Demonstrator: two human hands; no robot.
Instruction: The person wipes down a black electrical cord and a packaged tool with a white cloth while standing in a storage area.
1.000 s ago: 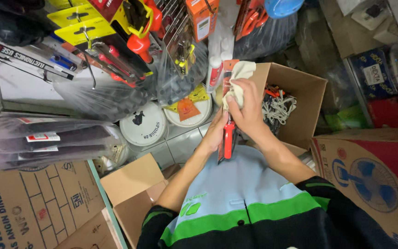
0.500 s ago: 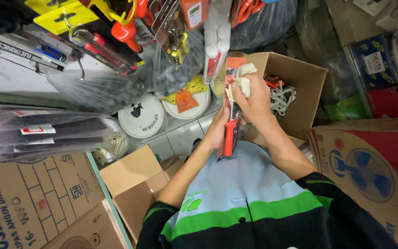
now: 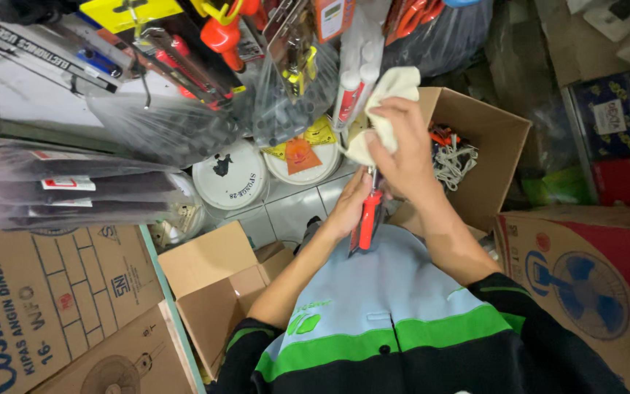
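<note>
Head view: a red-handled hand tool with a dark metal upper part (image 3: 367, 217) is grasped by the left hand (image 3: 349, 210), the fingers closed round the red grip. Its long axis is held nearly upright, tilted slightly, with the handle end pointing down toward the blue-grey and green shirt front (image 3: 373, 306) and the metal end rising into the other hand. The right hand (image 3: 402, 157) is clenched on a crumpled cream cloth (image 3: 384, 109), which is pressed against the upper metal part of the tool, so both hands meet along that one axis, the right above and the left below. The kind of tool cannot be told, since its head is hidden by the cloth and fingers. Behind the hands an open brown cardboard box (image 3: 504, 146) is seen, with white cord (image 3: 455, 162) lying inside against its left wall. Just left of the hands, two white round tub lids (image 3: 229, 177) are set on the pale tiled floor (image 3: 289, 211).
</note>
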